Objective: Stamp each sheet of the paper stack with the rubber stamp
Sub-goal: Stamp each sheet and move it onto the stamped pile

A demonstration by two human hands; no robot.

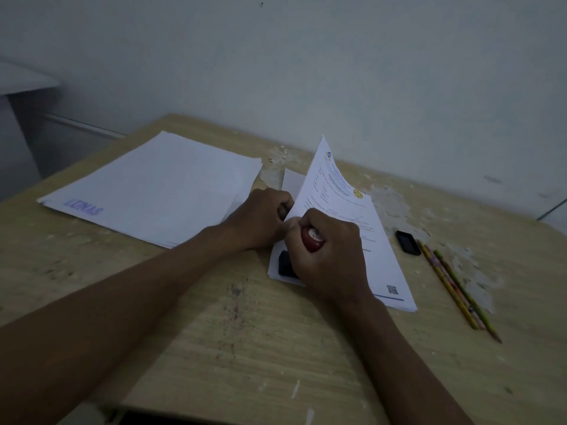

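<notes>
Stamp (311, 240) gripped in right hand (329, 256); left hand (260, 219) pinches lifted sheet (331, 191).

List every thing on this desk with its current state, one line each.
Left pile: flat, face down, purple stamp showing.
Right stack: top sheet lifted.
Left hand: pinches the lifted sheet.
Right hand: grips the rubber stamp.
Black pad: lying untouched.
Pencils: lying side by side.

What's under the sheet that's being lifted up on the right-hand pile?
Under the lifted sheet lies the rest of the stack, its white near corner showing by the stamp's black base. Both hands cover the middle.
</notes>
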